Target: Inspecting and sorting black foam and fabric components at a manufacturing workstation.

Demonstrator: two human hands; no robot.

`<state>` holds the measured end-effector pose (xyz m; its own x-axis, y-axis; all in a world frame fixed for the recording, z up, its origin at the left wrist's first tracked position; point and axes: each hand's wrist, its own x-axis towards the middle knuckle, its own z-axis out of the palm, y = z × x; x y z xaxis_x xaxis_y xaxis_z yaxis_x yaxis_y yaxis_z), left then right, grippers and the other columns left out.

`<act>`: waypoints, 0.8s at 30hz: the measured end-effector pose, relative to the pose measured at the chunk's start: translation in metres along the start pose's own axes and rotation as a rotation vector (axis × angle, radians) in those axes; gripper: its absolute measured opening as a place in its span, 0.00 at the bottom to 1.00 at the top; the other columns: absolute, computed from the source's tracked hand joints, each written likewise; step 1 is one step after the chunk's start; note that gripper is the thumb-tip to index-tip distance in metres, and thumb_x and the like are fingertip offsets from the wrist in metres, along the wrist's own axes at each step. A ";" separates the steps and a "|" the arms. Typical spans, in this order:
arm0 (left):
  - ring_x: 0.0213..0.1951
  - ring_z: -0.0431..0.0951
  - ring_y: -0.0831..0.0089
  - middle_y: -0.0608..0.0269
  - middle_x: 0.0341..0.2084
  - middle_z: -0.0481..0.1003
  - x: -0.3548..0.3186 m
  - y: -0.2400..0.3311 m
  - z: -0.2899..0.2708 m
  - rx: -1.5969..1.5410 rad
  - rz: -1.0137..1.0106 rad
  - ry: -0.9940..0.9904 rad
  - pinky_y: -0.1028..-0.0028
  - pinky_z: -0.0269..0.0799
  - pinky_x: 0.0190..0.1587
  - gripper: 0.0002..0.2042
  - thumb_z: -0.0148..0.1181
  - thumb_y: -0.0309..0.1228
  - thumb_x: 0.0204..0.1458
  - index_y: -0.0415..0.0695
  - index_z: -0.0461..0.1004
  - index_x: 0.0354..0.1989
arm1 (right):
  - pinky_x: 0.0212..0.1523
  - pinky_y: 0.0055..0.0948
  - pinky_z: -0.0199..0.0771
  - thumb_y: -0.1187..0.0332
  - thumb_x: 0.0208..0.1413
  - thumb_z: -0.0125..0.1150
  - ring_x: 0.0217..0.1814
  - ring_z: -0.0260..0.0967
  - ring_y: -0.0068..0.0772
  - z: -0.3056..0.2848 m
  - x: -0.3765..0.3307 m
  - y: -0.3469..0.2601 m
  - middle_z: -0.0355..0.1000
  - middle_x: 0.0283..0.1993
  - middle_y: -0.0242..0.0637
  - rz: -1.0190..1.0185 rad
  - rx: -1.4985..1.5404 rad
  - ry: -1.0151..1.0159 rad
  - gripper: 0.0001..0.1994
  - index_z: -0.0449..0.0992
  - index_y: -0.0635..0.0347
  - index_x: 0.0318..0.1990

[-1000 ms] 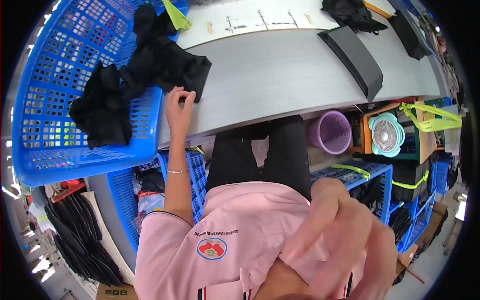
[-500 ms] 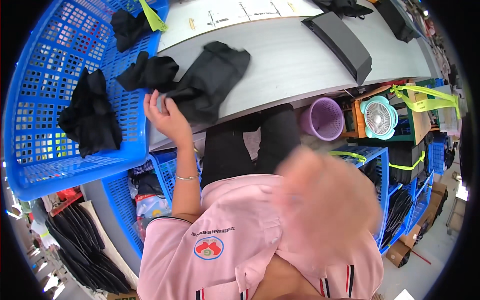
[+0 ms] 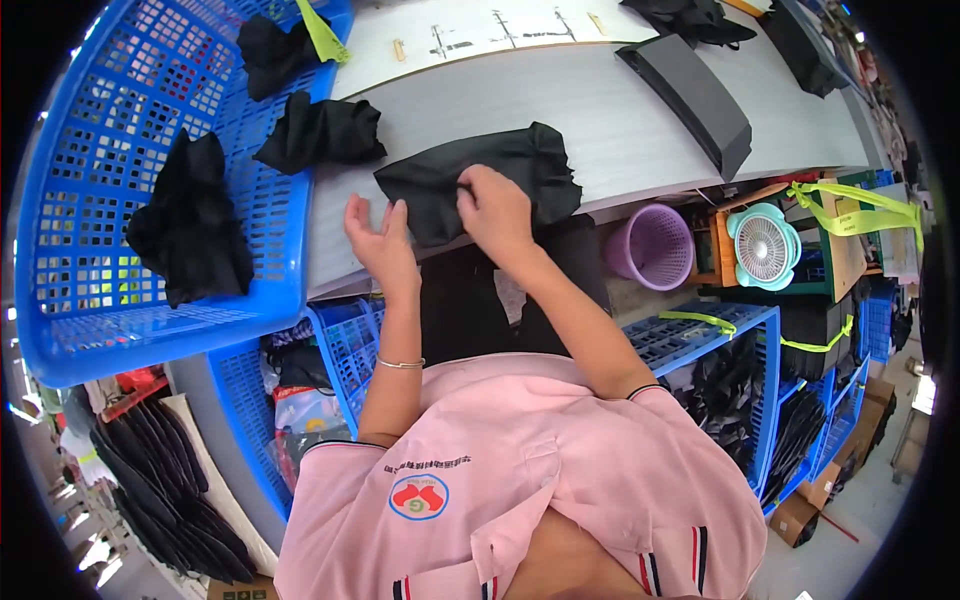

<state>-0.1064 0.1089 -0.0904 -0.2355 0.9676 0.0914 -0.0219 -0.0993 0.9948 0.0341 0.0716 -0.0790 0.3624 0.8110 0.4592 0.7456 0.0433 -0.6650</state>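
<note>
A black fabric piece point(image 3: 530, 165), like a flat sleeve or pouch, lies at the near edge of the grey table, its front part hanging toward my lap. My right hand point(image 3: 497, 215) pinches it near the middle, fingertips curled together on the cloth. Beside its left end is my left hand point(image 3: 383, 245), fingers apart and holding nothing. Farther left, a crumpled black cloth piece point(image 3: 320, 132) lies across the table and the basket's side. The blue plastic basket point(image 3: 170, 340) holds other black cloth pieces point(image 3: 192, 225).
A long black angular block point(image 3: 690, 100) lies on the table point(image 3: 450, 100) at the right, with more black cloth point(image 3: 690, 18) behind it. Below the table's right edge are a purple bin point(image 3: 650, 247) and a small teal fan point(image 3: 764, 246). Blue crates point(image 3: 765, 400) stand beside me.
My right hand has come from close to my chest up to the table and gripped the cloth. The cloth has shifted right and turned flatter. My left hand has let go and moved right.
</note>
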 end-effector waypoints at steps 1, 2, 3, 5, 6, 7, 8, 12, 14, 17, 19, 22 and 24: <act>0.57 0.69 0.70 0.54 0.55 0.69 0.001 0.002 -0.002 -0.052 -0.019 -0.029 0.75 0.69 0.54 0.27 0.65 0.25 0.55 0.34 0.61 0.62 | 0.33 0.41 0.71 0.73 0.51 0.62 0.33 0.74 0.47 -0.004 0.001 -0.001 0.73 0.30 0.42 0.105 0.141 0.017 0.06 0.74 0.60 0.36; 0.57 0.69 0.70 0.54 0.55 0.69 0.000 0.004 -0.003 -0.050 -0.014 -0.019 0.75 0.69 0.54 0.27 0.65 0.25 0.55 0.34 0.61 0.62 | 0.32 0.34 0.71 0.73 0.54 0.63 0.30 0.73 0.37 -0.009 0.001 -0.002 0.74 0.31 0.41 0.167 0.221 0.019 0.06 0.74 0.61 0.38; 0.53 0.71 0.74 0.57 0.51 0.72 -0.001 0.010 0.000 -0.136 -0.159 -0.100 0.76 0.69 0.52 0.26 0.65 0.25 0.55 0.34 0.63 0.61 | 0.31 0.26 0.71 0.73 0.56 0.64 0.28 0.72 0.27 -0.015 0.001 -0.006 0.75 0.31 0.39 0.225 0.306 0.018 0.07 0.75 0.63 0.40; 0.40 0.74 0.83 0.65 0.38 0.77 -0.007 0.018 0.005 -0.378 -0.304 -0.154 0.82 0.69 0.46 0.19 0.65 0.25 0.56 0.34 0.70 0.55 | 0.35 0.22 0.71 0.74 0.57 0.64 0.32 0.68 0.17 -0.037 0.002 -0.027 0.74 0.31 0.36 0.263 0.402 0.068 0.07 0.75 0.65 0.41; 0.39 0.74 0.83 0.65 0.36 0.77 -0.010 0.027 0.014 -0.381 -0.233 -0.108 0.83 0.69 0.45 0.15 0.64 0.24 0.57 0.34 0.73 0.51 | 0.38 0.23 0.72 0.74 0.57 0.64 0.35 0.70 0.21 -0.049 0.001 -0.031 0.75 0.34 0.37 0.255 0.371 0.123 0.08 0.75 0.65 0.42; 0.37 0.74 0.83 0.66 0.35 0.78 -0.014 0.042 0.021 -0.377 -0.163 -0.057 0.83 0.69 0.43 0.12 0.64 0.23 0.57 0.34 0.75 0.48 | 0.40 0.25 0.73 0.75 0.56 0.64 0.37 0.72 0.25 -0.058 -0.002 -0.034 0.75 0.37 0.38 0.253 0.346 0.172 0.09 0.74 0.65 0.43; 0.37 0.74 0.83 0.66 0.35 0.78 -0.016 0.057 0.026 -0.374 -0.155 -0.046 0.83 0.69 0.43 0.12 0.64 0.23 0.57 0.34 0.75 0.48 | 0.40 0.29 0.75 0.76 0.55 0.64 0.38 0.73 0.35 -0.066 0.002 -0.037 0.74 0.38 0.40 0.021 0.138 0.332 0.09 0.75 0.65 0.43; 0.34 0.75 0.82 0.66 0.32 0.79 -0.030 0.121 0.050 -0.176 0.269 -0.363 0.79 0.72 0.38 0.06 0.67 0.19 0.51 0.36 0.81 0.38 | 0.44 0.39 0.78 0.81 0.51 0.62 0.42 0.74 0.52 -0.100 -0.010 -0.054 0.74 0.44 0.48 -0.491 -0.027 0.429 0.11 0.73 0.68 0.43; 0.34 0.76 0.80 0.65 0.32 0.79 -0.045 0.138 0.054 -0.106 0.356 -0.486 0.78 0.72 0.38 0.07 0.67 0.19 0.50 0.38 0.82 0.38 | 0.44 0.40 0.79 0.83 0.51 0.59 0.43 0.74 0.53 -0.100 -0.017 -0.054 0.74 0.48 0.52 -0.544 0.024 0.360 0.12 0.73 0.70 0.44; 0.33 0.78 0.74 0.61 0.31 0.79 -0.064 0.142 0.063 -0.025 0.606 -0.639 0.76 0.73 0.37 0.08 0.66 0.18 0.47 0.39 0.82 0.36 | 0.31 0.41 0.73 0.80 0.50 0.59 0.36 0.75 0.51 -0.102 -0.032 -0.021 0.75 0.39 0.53 -0.049 0.057 0.185 0.05 0.73 0.64 0.34; 0.32 0.79 0.68 0.59 0.29 0.79 -0.086 0.135 0.063 -0.025 0.539 -0.897 0.74 0.74 0.36 0.07 0.65 0.18 0.47 0.40 0.82 0.36 | 0.20 0.41 0.66 0.74 0.50 0.59 0.21 0.73 0.43 -0.111 -0.040 0.003 0.71 0.19 0.40 -0.150 0.110 0.029 0.02 0.72 0.57 0.28; 0.31 0.79 0.66 0.60 0.28 0.78 -0.124 0.110 0.057 -0.045 0.499 -1.074 0.73 0.74 0.35 0.06 0.66 0.20 0.48 0.40 0.82 0.35 | 0.27 0.39 0.70 0.73 0.53 0.58 0.29 0.74 0.40 -0.119 -0.017 -0.011 0.74 0.27 0.41 0.037 0.080 -0.040 0.03 0.74 0.58 0.34; 0.31 0.79 0.67 0.60 0.29 0.79 -0.141 0.107 0.052 -0.052 0.389 -1.145 0.72 0.74 0.34 0.05 0.65 0.20 0.49 0.39 0.81 0.35 | 0.34 0.37 0.73 0.71 0.56 0.56 0.36 0.76 0.38 -0.130 0.017 -0.035 0.76 0.35 0.42 0.210 0.061 -0.123 0.07 0.75 0.59 0.40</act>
<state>-0.0247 -0.0264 0.0052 0.7609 0.5135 0.3966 -0.1859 -0.4132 0.8915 0.0870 0.0083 0.0287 0.4321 0.8708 0.2344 0.6247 -0.1015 -0.7743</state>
